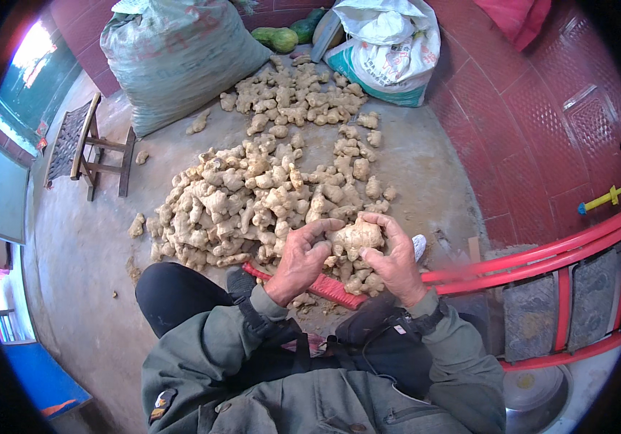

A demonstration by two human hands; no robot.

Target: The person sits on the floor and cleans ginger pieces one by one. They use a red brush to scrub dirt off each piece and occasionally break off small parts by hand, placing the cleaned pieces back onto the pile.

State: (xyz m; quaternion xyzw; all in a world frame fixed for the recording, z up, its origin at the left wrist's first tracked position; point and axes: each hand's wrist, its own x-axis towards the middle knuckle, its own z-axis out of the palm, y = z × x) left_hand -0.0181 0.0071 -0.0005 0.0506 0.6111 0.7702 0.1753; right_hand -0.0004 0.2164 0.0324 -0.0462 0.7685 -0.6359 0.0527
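A knobbly piece of ginger root (356, 238) is held up between my two hands, over the near right edge of a large ginger heap (223, 195). My left hand (302, 260) grips its left end with thumb and fingers. On its right end are the thumb and fingers of my right hand (394, 257). The heap spreads over the concrete floor, and more ginger (299, 97) lies farther back. Beneath my hands, a red strip (337, 291) lies in front of the heap among smaller ginger pieces.
A large full woven sack (180, 59) stands behind at the left; a white and green sack (386, 54) stands at the back right. Green squashes (283, 39) lie between them. A wooden stool (90, 144) is at the left, a red metal frame (538, 260) at the right.
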